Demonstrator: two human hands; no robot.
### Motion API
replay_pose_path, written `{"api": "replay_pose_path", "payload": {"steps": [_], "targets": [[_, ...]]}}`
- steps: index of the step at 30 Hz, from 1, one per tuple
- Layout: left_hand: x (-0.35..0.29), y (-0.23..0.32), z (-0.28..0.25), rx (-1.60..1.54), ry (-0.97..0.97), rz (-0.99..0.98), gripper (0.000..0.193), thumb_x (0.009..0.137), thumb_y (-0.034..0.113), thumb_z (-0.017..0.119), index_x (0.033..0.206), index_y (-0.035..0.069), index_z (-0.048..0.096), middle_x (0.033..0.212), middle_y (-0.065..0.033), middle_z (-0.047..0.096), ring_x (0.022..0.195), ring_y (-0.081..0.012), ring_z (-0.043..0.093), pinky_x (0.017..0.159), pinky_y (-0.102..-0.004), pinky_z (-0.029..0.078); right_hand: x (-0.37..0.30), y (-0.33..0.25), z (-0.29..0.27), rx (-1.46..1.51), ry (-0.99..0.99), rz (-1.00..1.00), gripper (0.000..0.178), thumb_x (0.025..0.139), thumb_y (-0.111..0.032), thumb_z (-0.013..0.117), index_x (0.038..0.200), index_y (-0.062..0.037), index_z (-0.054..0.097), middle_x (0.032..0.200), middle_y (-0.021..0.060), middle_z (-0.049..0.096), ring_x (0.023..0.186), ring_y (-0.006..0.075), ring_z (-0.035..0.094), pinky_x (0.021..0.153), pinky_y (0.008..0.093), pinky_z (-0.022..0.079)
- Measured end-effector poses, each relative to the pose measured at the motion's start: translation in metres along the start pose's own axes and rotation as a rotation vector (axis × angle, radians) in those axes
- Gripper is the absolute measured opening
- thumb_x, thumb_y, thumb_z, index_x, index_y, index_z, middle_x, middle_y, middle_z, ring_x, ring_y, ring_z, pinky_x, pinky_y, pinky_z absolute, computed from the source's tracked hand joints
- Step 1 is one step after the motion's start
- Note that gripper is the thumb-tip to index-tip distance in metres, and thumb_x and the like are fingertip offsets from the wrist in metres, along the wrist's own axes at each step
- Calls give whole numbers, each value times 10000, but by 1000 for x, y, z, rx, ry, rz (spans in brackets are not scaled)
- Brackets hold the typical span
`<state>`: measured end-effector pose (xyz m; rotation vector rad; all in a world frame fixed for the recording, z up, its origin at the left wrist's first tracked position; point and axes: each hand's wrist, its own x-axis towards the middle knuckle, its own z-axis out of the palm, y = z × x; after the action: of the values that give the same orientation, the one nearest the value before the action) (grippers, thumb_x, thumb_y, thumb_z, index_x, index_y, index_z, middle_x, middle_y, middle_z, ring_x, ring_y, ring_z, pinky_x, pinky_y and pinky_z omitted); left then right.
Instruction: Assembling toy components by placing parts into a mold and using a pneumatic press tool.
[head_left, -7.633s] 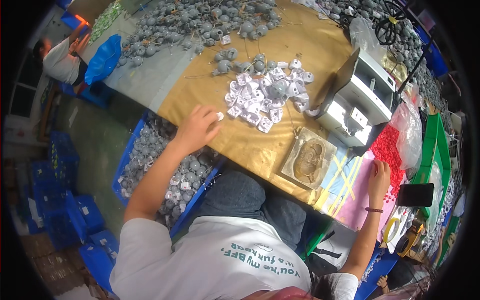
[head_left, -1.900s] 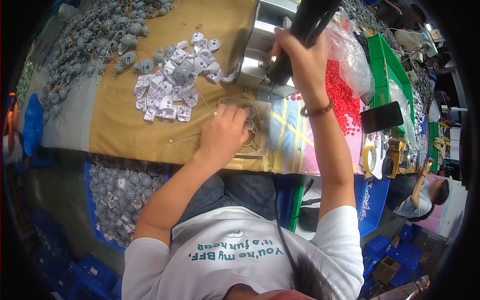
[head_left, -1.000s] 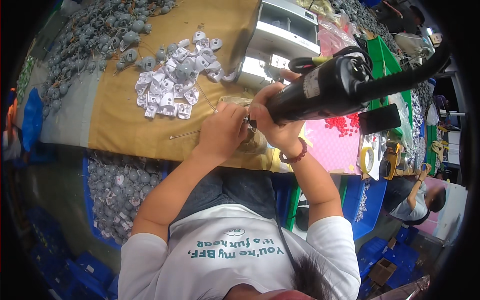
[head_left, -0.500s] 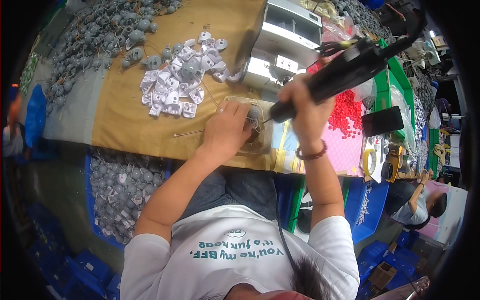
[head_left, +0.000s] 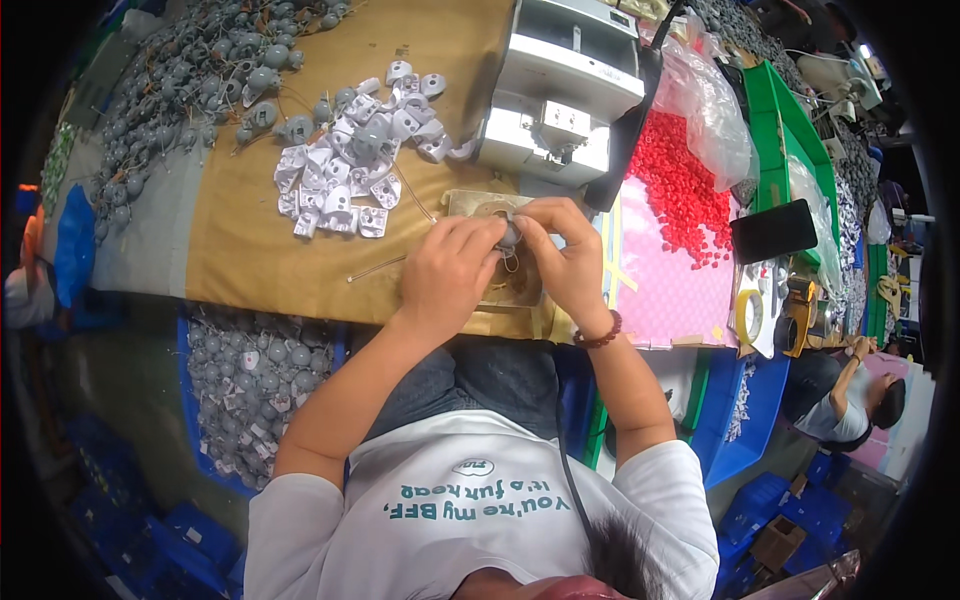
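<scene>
Tan-covered tabletop [head_left: 245, 240], its near edge just in front of the recessed block [head_left: 465, 203]; bare covering lies open left of the block. Over the block, left hand [head_left: 450, 265] and right hand [head_left: 568, 255] pinch a smooth, rounded grey part [head_left: 508, 236], each grip closed at the fingertips. Angular white pieces [head_left: 335, 178] heap beyond it, leftward; small red pieces [head_left: 680, 180] spread to its right.

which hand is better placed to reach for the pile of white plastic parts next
Probably the left hand: it is nearer the pile of white plastic parts, with the right hand farther off. Both hands are at the small round grey part.
</scene>
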<state>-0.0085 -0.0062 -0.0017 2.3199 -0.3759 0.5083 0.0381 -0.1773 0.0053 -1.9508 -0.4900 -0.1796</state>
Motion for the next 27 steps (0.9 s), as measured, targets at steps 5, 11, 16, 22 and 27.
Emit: {"api": "replay_pose_path", "payload": {"steps": [5,11,16,22,27], "targets": [[2,0,-2,16,-17,17,351,775,48,751,1109,66,645,1072,-78,684,994,-300,619,840,-399,514,6,9,23,302,130,130,101,967,-55,625,1027,25,636,1011,78,665,862,161,631,789,274,500],[4,1,-3,10,-22,33,342,780,43,742,1107,65,644,1068,-86,680,982,-304,617,835,-401,513,16,2,22,1051,207,607,164,1036,-184,546,1057,-25,581,974,68,645,854,159,636,790,302,527],[4,3,-3,-11,-28,48,350,783,44,731,1121,65,644,1061,-88,675,977,-302,619,836,-397,515,21,-3,18,1229,284,725,154,1040,-175,525,1041,-29,574,957,60,633,831,167,621,765,308,528],[-48,1,-76,-37,-237,-34,333,779,64,722,1107,68,664,1014,-111,677,926,-307,633,815,-391,521,11,-15,-30,579,-315,400,285,1015,-208,588,1062,60,674,990,85,704,877,135,679,818,255,541],[-89,-10,-217,140,-748,-333,328,765,78,758,1081,49,674,994,-129,685,935,-341,639,823,-405,518,-3,52,-106,-271,46,215,129,915,-94,659,988,7,696,874,126,693,748,211,682,675,310,521]]}}
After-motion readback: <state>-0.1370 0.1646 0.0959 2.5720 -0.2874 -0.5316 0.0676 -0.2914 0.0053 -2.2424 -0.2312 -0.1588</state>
